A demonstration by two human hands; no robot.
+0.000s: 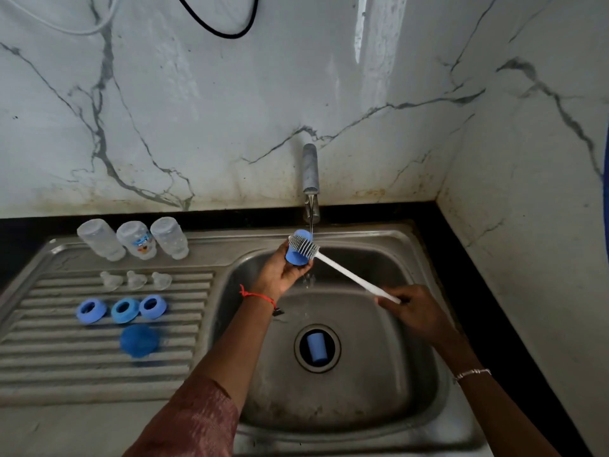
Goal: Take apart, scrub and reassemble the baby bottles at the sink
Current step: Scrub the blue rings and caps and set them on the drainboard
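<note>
In the sink (379, 390), a loose cap (317, 347) lies across the drain. My left grip (280, 272) clasps a blue cap (296, 257) under the running tap (310, 179); my right grip (415, 308) grasps the brush (349, 275), bristles against that cap. Three bottles (136, 240), teats (135, 279) and rings (124, 310) sit on the drainboard (82, 364), well apart.

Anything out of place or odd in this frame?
Yes: a blue plastic bottle cap lies on its side in the round drain opening of the stainless steel sink basin. It looks dropped rather than placed. Nothing else stands out.
</note>
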